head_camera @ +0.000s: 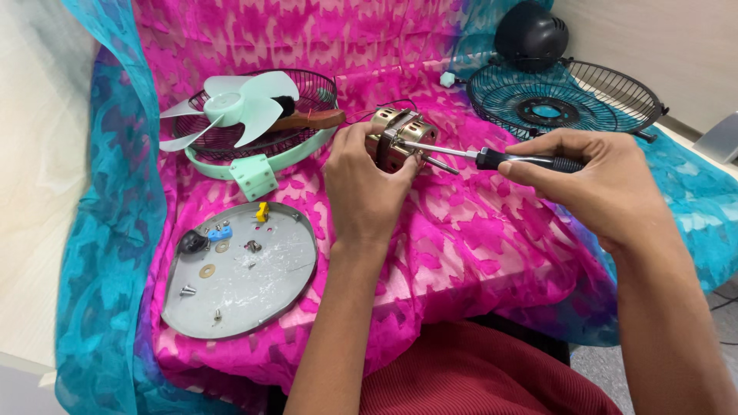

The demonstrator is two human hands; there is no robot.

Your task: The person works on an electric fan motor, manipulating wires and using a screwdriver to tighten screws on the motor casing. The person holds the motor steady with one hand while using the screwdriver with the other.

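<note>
Pink cloth (477, 246) underlies brass-coloured, wire-wound fan motor (398, 138).

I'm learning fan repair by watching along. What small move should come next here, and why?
Probably turn the screwdriver with the right hand: its tip already sits against the brass-coloured motor, which the left hand grips above the pink cloth. Whether the tip is seated in a screw cannot be seen.

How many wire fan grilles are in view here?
2. One grille with a mint rim lies upper left under the fan blade; one dark grille lies upper right. Cloth could hide others.
</note>
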